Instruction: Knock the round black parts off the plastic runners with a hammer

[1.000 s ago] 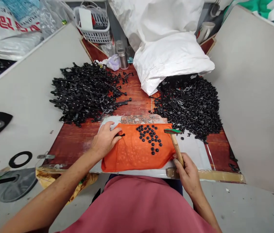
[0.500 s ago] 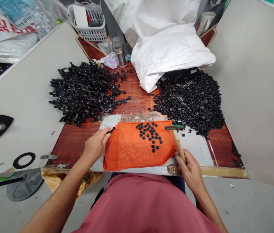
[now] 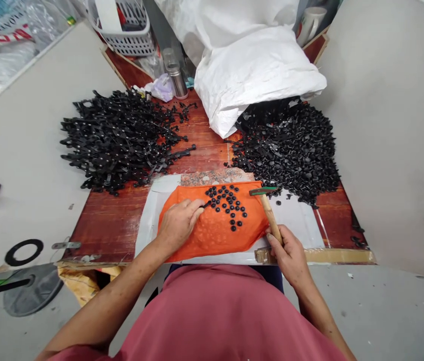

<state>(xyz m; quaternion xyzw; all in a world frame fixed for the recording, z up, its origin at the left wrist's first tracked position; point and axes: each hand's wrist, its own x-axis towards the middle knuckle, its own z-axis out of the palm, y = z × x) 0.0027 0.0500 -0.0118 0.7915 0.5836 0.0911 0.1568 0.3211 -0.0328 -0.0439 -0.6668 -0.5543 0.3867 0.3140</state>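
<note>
My left hand [image 3: 180, 223] is over the left half of an orange cloth [image 3: 206, 238], its fingers pinching a small black plastic piece [image 3: 205, 205]. The piece's tip reaches the edge of a cluster of round black buttons [image 3: 229, 203] lying on the cloth. At the cloth's right edge, my right hand [image 3: 289, 250] is closed round the wooden handle of a hammer [image 3: 270, 213]. The hammer's narrow green head is above the cloth's upper right corner. Under the cloth lies a white sheet [image 3: 298, 225], and a speckled stone slab [image 3: 215, 176] shows behind it.
A heap of black knobbed strips [image 3: 118, 138] stands left on the red-brown table [image 3: 102, 220]. To the right, loose black studs [image 3: 290, 150] spill below a white sack [image 3: 257, 70]. A metal flask [image 3: 177, 80], a basket [image 3: 129, 42] and a mug [image 3: 310, 25] stand at the back.
My left hand has moved right, from the cloth's left edge to beside the buttons, carrying the black plastic piece. My right hand keeps the hammer in nearly the same place. The whole view has shifted slightly.
</note>
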